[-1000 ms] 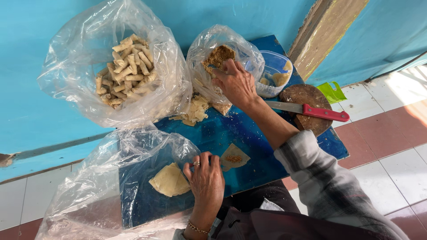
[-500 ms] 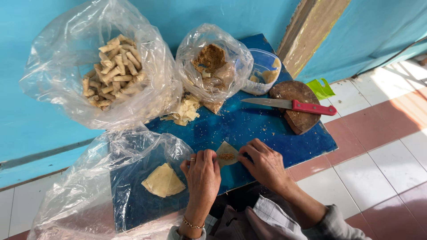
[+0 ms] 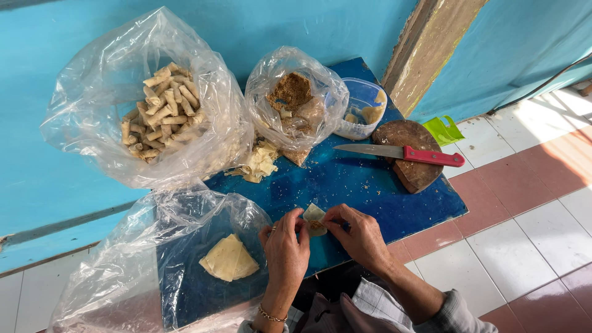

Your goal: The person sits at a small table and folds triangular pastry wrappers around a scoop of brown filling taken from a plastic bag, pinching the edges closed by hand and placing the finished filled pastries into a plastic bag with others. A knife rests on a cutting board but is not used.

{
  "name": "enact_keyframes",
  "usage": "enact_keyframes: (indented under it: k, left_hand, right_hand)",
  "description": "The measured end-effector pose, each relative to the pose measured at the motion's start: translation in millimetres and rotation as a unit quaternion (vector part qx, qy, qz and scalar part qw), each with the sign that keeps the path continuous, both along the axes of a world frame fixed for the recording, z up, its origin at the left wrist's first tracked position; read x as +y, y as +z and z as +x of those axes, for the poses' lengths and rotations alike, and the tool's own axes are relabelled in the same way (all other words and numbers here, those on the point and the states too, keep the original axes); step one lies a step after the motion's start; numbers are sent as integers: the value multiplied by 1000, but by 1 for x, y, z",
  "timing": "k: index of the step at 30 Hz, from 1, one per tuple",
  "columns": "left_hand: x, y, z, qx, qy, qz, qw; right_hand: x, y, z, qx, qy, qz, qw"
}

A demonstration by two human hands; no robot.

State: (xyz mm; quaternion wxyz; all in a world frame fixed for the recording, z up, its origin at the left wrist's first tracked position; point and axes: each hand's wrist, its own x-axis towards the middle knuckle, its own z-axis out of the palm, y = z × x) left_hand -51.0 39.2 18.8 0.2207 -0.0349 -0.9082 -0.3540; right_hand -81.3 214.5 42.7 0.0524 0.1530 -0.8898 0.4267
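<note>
Turquoise walls back a low blue surface (image 3: 370, 185) above a tiled floor. Both hands meet at its near edge: the left hand (image 3: 285, 246) and right hand (image 3: 357, 237) pinch a small pale wrapper (image 3: 313, 214) with a dab of brown filling between their fingers. Pressed unevenly, the thin sheet could tear, or filling could squeeze out of a loose fold. Just left, flat wrappers (image 3: 229, 259) lie on a clear bag. Farther off sit the bag of finished rolls (image 3: 157, 111), the filling bag (image 3: 293, 98) and a red-handled knife (image 3: 401, 153) on a round board (image 3: 416, 176); a careless reach risks its blade.
</note>
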Motion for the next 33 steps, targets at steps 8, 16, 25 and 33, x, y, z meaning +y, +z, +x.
enact_keyframes:
  k: [8, 16, 25, 33]
  left_hand:
    - [-6, -9, 2, -31, -60, 12, 998]
    - [-14, -18, 3, -28, -94, -13, 995]
    - [-12, -26, -1, -27, -99, 3, 995]
    - [-14, -14, 2, 4, -148, -19, 989]
  right_hand:
    - [-2, -7, 3, 67, 54, 3, 996]
    - [-1, -10, 11, 64, 36, 15, 997]
    - [-5, -29, 6, 89, 10, -25, 996]
    - [-8, -19, 8, 102, 68, 45, 991]
